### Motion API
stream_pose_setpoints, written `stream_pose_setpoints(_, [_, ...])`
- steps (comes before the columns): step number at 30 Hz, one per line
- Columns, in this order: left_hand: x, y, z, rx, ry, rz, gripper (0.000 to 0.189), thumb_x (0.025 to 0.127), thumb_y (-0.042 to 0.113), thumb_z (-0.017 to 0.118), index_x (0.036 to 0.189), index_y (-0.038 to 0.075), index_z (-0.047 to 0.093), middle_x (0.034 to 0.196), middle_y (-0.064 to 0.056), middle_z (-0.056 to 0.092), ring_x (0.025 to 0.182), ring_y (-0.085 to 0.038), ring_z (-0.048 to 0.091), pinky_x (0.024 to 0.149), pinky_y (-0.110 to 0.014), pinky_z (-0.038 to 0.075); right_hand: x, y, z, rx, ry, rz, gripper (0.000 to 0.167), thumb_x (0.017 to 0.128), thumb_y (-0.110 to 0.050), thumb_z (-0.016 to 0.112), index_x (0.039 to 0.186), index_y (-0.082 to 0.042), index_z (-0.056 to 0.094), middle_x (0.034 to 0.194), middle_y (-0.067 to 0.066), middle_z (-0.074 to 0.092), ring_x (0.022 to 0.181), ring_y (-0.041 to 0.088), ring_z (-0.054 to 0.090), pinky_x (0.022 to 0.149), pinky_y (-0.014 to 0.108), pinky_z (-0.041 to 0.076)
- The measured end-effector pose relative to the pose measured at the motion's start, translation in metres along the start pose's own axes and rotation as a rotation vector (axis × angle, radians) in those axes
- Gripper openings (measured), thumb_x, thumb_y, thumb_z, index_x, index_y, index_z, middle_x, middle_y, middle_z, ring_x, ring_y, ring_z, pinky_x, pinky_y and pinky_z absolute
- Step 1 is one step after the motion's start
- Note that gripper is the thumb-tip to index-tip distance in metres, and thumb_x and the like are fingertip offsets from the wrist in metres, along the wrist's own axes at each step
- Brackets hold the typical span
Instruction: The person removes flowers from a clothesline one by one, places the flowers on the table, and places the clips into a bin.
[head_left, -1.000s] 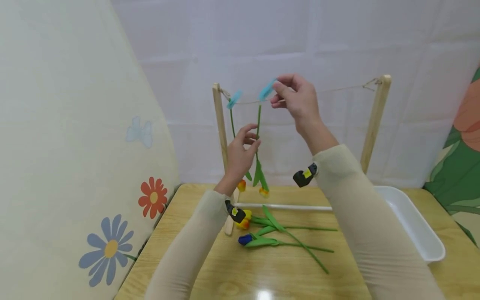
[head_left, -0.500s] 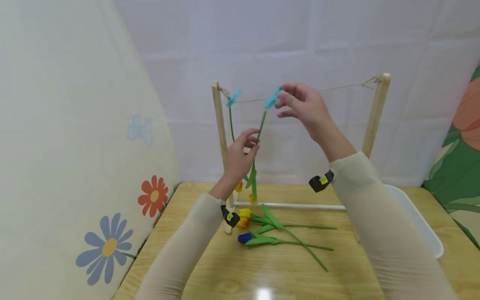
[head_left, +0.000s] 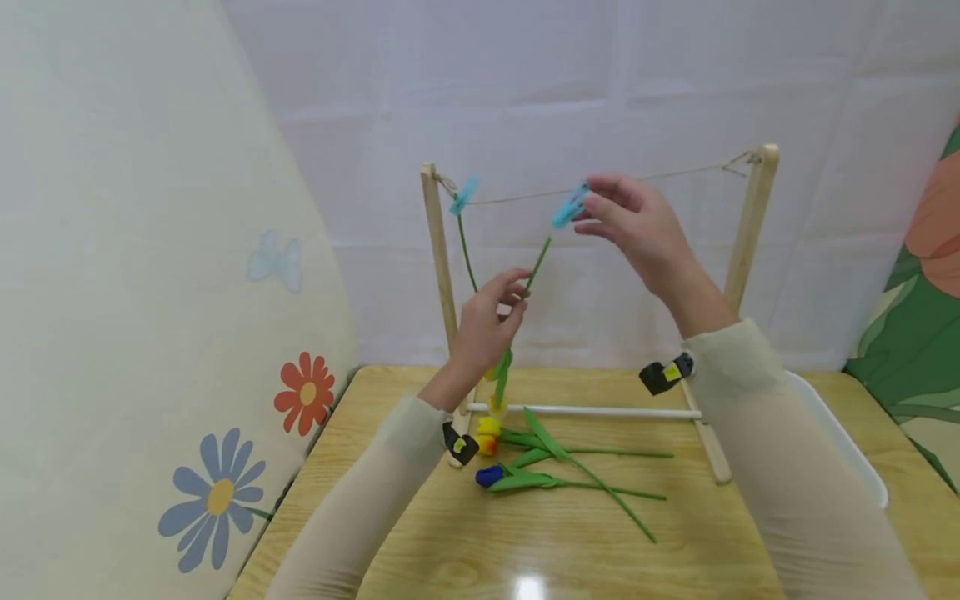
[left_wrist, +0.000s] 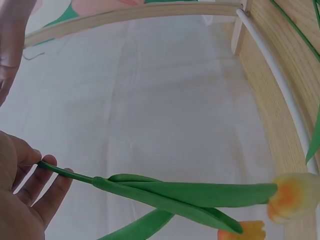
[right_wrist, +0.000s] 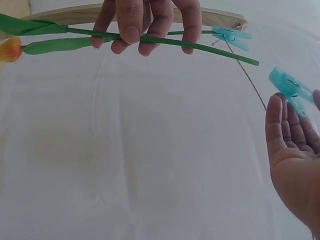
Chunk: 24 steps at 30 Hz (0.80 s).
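Observation:
In the head view my left hand (head_left: 483, 329) pinches the green stem of an artificial tulip (head_left: 538, 262), bloom downward; the left wrist view shows its yellow-orange bloom (left_wrist: 295, 197). Up to the right, my right hand (head_left: 641, 229) holds a light-blue clothespin (head_left: 570, 207) between thumb and fingers, close to the string (head_left: 517, 197). A small gap separates the stem's end from this clothespin (right_wrist: 287, 85) in the right wrist view. Whether the clothespin touches the string I cannot tell. A second blue clothespin (head_left: 465, 196) holds another tulip (head_left: 462, 242) at the string's left end.
The string spans two wooden posts (head_left: 746, 233), joined low down by a white rod (head_left: 585, 412). On the table (head_left: 420, 533) lie several tulips, including a blue one (head_left: 490, 476) and a yellow one (head_left: 488, 425). A white tray (head_left: 840, 429) stands right, partly behind my right sleeve.
My right hand has moved right and slightly down with the clothespin. The held tulip has tilted, its stem end swinging right and its bloom left, and a gap now shows between stem and clothespin.

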<state>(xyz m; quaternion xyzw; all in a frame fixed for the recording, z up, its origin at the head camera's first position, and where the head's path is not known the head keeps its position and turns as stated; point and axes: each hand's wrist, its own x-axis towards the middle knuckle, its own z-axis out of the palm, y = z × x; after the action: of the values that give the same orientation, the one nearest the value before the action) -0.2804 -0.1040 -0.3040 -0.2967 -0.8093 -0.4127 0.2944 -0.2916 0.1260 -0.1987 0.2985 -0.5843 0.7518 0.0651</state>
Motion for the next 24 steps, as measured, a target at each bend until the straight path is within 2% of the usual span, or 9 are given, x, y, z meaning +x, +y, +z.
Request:
stream_pose_setpoints(6, [-0.008,0.003,0.003,0.030,-0.044,0.029,0.041,0.095,-0.005,0.063,0.134,0.003,0.059,0.107,-0.014,0.070,0.093,-0.024,0.071,0.072,-0.024,0.061,-0.014,0.002,-0.014,-0.017,0.012,-0.024,0.022,0.099,-0.009,0.064,0.119,0.000,0.063,0.103,0.006,0.069,0.095,0.021,0.067,0.089,0.028,0.058])
stream_pose_setpoints(12, [-0.017,0.006,0.008,0.061,-0.108,0.063,0.042,0.096,-0.004,0.064,0.136,0.004,0.059,0.109,-0.014,0.069,0.094,-0.023,0.070,0.072,-0.020,0.059,-0.032,0.006,-0.030,0.042,0.022,-0.024,0.017,0.100,-0.005,0.062,0.116,-0.001,0.064,0.101,0.006,0.069,0.093,0.018,0.068,0.087,0.027,0.058])
stream_pose_setpoints(19, [-0.025,0.009,0.015,0.046,-0.170,0.113,0.043,0.096,-0.005,0.064,0.137,0.005,0.058,0.111,-0.014,0.069,0.096,-0.024,0.070,0.075,-0.019,0.059,-0.056,0.013,-0.052,0.007,0.056,-0.014,0.020,0.101,-0.009,0.061,0.119,0.000,0.062,0.103,0.005,0.068,0.094,0.017,0.067,0.088,0.026,0.058])
stream_pose_setpoints(24, [-0.033,0.010,0.022,0.052,-0.216,0.148,0.044,0.095,-0.007,0.063,0.137,0.004,0.057,0.112,-0.013,0.069,0.099,-0.024,0.070,0.077,-0.017,0.058,-0.072,0.016,-0.067,0.032,0.056,-0.026,0.020,0.101,-0.005,0.059,0.120,0.001,0.062,0.103,0.006,0.068,0.094,0.017,0.068,0.088,0.027,0.058])
